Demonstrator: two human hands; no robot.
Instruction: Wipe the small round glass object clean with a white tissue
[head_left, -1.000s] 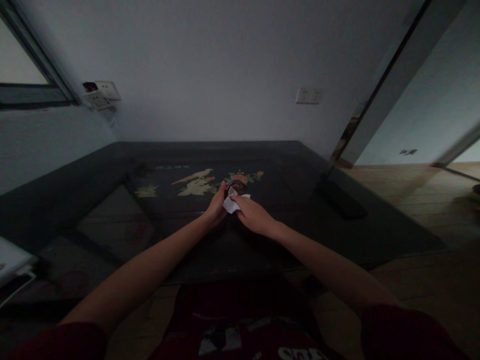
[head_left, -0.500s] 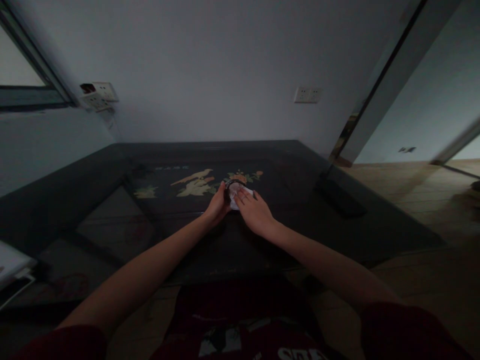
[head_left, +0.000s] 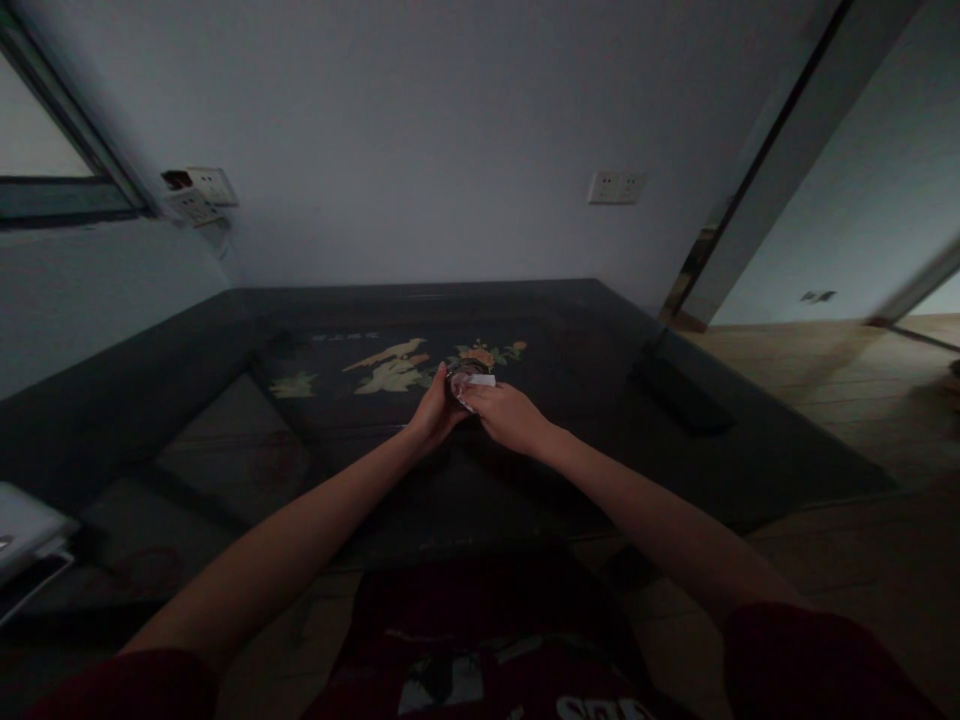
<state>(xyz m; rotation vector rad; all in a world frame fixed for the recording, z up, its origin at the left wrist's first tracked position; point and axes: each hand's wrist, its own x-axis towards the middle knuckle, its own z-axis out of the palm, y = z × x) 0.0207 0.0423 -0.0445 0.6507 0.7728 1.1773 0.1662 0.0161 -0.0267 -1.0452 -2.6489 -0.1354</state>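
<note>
A small round object with a dark, shiny rim (head_left: 452,371) is held up over the dark table; its exact kind is too dim to tell. My left hand (head_left: 434,410) is closed around its left side, with the thumb up along the rim. My right hand (head_left: 511,415) has its fingers bunched on a white tissue or thin cloth (head_left: 484,380), pressed at the pale inner face of the round object. Part of the tissue sticks out above the fingers. The fingers hide most of the round object's lower right side.
The glossy dark table (head_left: 570,480) carries a picture of a bird and flowers (head_left: 397,370). A dark, flat oblong thing (head_left: 686,395) lies to the right. At the left edge is a white object (head_left: 30,525). Behind, a wall holds sockets (head_left: 616,187).
My right hand's fingers have drawn together and shifted slightly left and down, folding the tissue, which was spread wider before. My left hand keeps its hold on the round object.
</note>
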